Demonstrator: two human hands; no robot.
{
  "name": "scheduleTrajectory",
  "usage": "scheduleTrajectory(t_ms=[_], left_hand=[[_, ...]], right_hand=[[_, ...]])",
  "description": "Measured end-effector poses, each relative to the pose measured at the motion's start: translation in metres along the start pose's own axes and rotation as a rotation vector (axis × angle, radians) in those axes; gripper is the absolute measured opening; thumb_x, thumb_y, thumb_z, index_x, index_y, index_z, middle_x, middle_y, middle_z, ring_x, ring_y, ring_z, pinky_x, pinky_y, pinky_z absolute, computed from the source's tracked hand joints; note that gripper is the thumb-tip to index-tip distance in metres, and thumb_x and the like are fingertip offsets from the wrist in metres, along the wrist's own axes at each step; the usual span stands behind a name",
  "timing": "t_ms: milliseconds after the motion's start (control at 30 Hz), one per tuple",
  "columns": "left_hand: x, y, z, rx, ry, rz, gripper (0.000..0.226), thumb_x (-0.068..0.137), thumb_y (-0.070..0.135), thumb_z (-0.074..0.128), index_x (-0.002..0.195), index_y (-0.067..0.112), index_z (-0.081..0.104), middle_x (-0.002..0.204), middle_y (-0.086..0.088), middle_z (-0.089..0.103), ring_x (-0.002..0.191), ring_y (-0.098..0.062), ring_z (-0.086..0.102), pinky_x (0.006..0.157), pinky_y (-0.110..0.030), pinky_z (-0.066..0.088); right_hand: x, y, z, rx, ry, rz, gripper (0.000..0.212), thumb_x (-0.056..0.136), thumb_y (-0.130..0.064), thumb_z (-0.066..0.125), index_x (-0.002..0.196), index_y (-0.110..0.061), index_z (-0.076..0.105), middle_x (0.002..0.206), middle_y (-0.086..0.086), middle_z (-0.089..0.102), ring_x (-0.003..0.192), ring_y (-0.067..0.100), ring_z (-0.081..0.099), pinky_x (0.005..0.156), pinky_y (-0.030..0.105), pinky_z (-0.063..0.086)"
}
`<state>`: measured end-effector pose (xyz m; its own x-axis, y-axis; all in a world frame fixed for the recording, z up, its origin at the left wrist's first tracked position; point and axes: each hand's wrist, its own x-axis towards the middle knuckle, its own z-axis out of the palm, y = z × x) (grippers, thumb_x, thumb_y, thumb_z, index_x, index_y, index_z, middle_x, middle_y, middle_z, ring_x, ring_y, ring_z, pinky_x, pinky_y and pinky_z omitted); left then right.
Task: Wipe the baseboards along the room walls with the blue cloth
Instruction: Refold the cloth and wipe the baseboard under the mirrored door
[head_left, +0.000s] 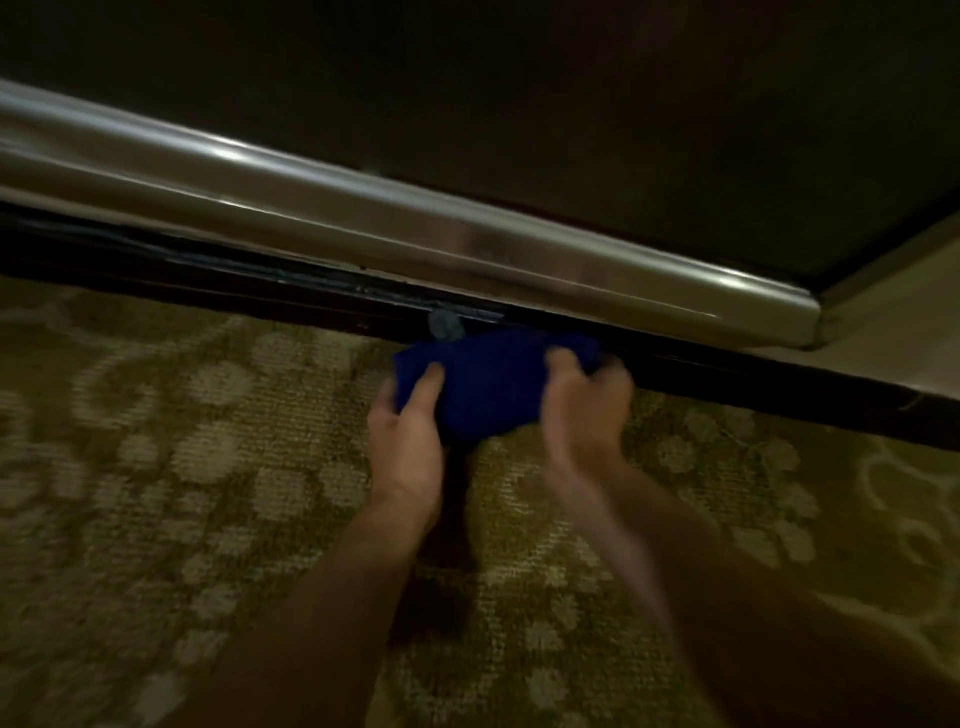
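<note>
Both hands hold blue cloth (488, 384) against dark baseboard (727, 374): left hand (408, 431) pinching, right hand (584, 405) curled over, blurred. Risk: bunched cloth skips top ledge; grey lump (445, 326) may snag it.

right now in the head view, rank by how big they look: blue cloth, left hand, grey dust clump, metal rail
1. metal rail
2. blue cloth
3. left hand, looks close to the cloth, so unsure
4. grey dust clump

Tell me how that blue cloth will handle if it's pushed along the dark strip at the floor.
The blue cloth looks soft and floppy: it bunches between the left hand and right hand, so it probably needs flat pressure. It seems light, sagging only a little. Its knit-like texture likely drags rather than slips on the baseboard, though blur limits certainty.
</note>
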<state>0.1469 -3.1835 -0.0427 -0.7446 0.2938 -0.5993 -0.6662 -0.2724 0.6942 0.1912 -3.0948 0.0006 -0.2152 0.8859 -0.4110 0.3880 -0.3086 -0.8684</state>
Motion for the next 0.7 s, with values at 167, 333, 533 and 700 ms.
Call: scheduleTrajectory(t_ms=[167, 333, 533, 700], left_hand=[[0.001, 0.000, 0.003, 0.037, -0.041, -0.033, 0.031, 0.093, 0.021, 0.066, 0.124, 0.019, 0.065, 0.122, -0.006, 0.070, 0.112, -0.021, 0.067, 0.102, -0.039, 0.052], [0.003, -0.003, 0.002, -0.090, 0.022, -0.064, 0.039, 0.104, 0.020, 0.047, 0.137, 0.001, 0.053, 0.131, -0.020, 0.063, 0.107, -0.027, 0.066, 0.075, -0.021, 0.053], [0.002, -0.001, 0.002, 0.008, -0.019, -0.007, 0.027, 0.101, 0.018, 0.053, 0.125, 0.015, 0.065, 0.117, -0.005, 0.072, 0.106, -0.018, 0.069, 0.077, -0.023, 0.057], [-0.002, 0.002, 0.005, 0.011, -0.031, -0.026, 0.014, 0.098, 0.018, 0.059, 0.103, 0.026, 0.069, 0.104, 0.001, 0.074, 0.100, -0.017, 0.069, 0.088, -0.032, 0.054]], right_hand=[[0.003, -0.004, -0.006, -0.230, 0.105, -0.170, 0.035, 0.096, -0.013, 0.056, 0.131, -0.008, 0.052, 0.127, 0.008, 0.059, 0.113, 0.020, 0.058, 0.099, 0.033, 0.048], [-0.030, -0.019, 0.046, -0.383, 0.084, -0.388, 0.026, 0.093, -0.018, 0.060, 0.118, -0.012, 0.054, 0.124, 0.006, 0.055, 0.115, 0.022, 0.056, 0.094, 0.030, 0.043], [-0.012, -0.012, 0.016, -0.281, -0.041, -0.331, 0.024, 0.093, -0.020, 0.060, 0.116, -0.012, 0.060, 0.112, 0.007, 0.064, 0.105, 0.022, 0.062, 0.098, 0.040, 0.050], [-0.006, -0.024, 0.009, -0.245, 0.117, -0.142, 0.026, 0.094, -0.018, 0.061, 0.118, -0.011, 0.055, 0.121, 0.011, 0.061, 0.111, 0.027, 0.061, 0.098, 0.037, 0.049]])
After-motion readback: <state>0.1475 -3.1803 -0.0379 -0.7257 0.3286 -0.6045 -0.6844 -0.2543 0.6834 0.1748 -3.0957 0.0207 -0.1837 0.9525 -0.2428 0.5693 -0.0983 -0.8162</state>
